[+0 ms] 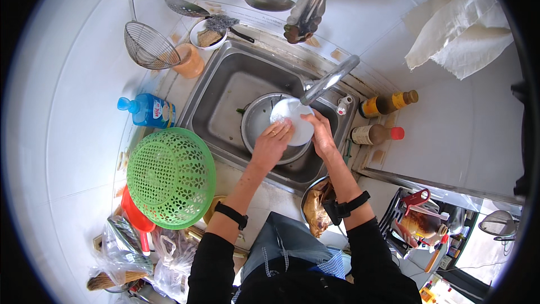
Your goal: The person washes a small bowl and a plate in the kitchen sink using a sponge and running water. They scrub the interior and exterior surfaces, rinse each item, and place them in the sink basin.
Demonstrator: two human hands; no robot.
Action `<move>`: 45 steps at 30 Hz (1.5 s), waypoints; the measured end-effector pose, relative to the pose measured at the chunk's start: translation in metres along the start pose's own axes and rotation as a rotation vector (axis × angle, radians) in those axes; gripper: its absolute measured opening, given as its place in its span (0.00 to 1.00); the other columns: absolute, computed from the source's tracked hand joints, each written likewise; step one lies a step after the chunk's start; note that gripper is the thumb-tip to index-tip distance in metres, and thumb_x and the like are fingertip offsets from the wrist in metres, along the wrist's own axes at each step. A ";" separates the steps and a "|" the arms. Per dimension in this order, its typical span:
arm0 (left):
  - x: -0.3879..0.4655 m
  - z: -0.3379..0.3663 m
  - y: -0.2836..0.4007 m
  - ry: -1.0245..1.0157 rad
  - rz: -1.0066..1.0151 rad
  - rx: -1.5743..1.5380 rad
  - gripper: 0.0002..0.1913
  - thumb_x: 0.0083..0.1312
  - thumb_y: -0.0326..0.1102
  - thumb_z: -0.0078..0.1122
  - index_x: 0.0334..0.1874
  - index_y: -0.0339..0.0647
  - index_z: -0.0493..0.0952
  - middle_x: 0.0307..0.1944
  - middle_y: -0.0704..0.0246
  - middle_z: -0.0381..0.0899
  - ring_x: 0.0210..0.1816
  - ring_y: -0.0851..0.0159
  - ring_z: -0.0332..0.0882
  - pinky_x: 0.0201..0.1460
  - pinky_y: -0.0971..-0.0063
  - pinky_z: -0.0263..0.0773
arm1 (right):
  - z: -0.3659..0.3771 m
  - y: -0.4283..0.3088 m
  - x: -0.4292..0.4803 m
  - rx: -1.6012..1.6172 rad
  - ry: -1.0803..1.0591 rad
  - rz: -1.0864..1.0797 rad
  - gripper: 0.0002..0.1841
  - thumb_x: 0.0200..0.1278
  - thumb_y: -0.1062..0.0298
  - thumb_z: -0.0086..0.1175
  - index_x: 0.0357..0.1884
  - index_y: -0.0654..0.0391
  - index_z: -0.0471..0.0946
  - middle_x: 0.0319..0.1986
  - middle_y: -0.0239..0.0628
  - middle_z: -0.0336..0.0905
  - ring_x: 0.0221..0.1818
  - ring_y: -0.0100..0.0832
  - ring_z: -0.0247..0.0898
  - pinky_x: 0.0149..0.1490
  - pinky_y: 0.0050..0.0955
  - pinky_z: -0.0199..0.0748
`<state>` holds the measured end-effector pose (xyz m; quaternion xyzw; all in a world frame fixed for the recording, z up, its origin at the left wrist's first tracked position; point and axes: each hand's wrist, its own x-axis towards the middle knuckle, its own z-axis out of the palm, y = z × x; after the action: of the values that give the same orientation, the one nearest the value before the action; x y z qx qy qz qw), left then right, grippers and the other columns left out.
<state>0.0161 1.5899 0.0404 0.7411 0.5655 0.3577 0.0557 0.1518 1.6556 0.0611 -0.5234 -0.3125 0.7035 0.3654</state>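
Observation:
A small white dish [300,131] is tilted beneath the chrome faucet [331,79], above a round metal basin [256,116] in the stainless steel sink [236,71]. My right hand [321,131] grips the dish by its right rim, with the thumb over the face. The fingers of my left hand [273,141] lie on the dish's wet face at the lower left. Whether they also pinch its rim is hidden. Dark strands and a green scrap [240,110] show around the basin.
Left of the sink stand a blue soap bottle [154,111] and a green colander [168,177]. Two sauce bottles [371,134] are at the right. Utensils, including a wire skimmer [147,44] and tongs [310,4], hang above. A bowl of brown food [317,209] sits near my right forearm.

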 end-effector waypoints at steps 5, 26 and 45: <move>-0.001 0.004 -0.001 -0.022 0.023 -0.027 0.20 0.59 0.27 0.61 0.55 0.39 0.81 0.55 0.63 0.85 0.60 0.58 0.82 0.62 0.65 0.78 | 0.000 -0.002 0.002 0.026 -0.048 0.002 0.29 0.61 0.62 0.60 0.65 0.62 0.75 0.48 0.38 0.80 0.51 0.33 0.76 0.58 0.32 0.73; -0.016 -0.008 -0.008 -0.092 -0.962 -0.730 0.12 0.68 0.38 0.70 0.50 0.43 0.85 0.41 0.70 0.88 0.44 0.65 0.84 0.51 0.72 0.74 | -0.003 -0.013 0.086 -0.858 -0.174 -0.235 0.43 0.81 0.36 0.35 0.84 0.55 0.38 0.82 0.53 0.40 0.84 0.47 0.32 0.82 0.32 0.34; -0.072 -0.048 0.032 0.507 -1.053 -1.372 0.16 0.71 0.37 0.69 0.56 0.38 0.80 0.43 0.74 0.86 0.41 0.75 0.81 0.51 0.81 0.71 | -0.021 0.043 0.070 -0.930 -0.029 -0.099 0.21 0.62 0.60 0.64 0.56 0.56 0.85 0.47 0.45 0.87 0.51 0.40 0.84 0.57 0.34 0.77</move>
<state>0.0058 1.4997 0.0577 0.0889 0.4895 0.6973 0.5160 0.1512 1.6930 -0.0153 -0.6060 -0.6246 0.4776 0.1207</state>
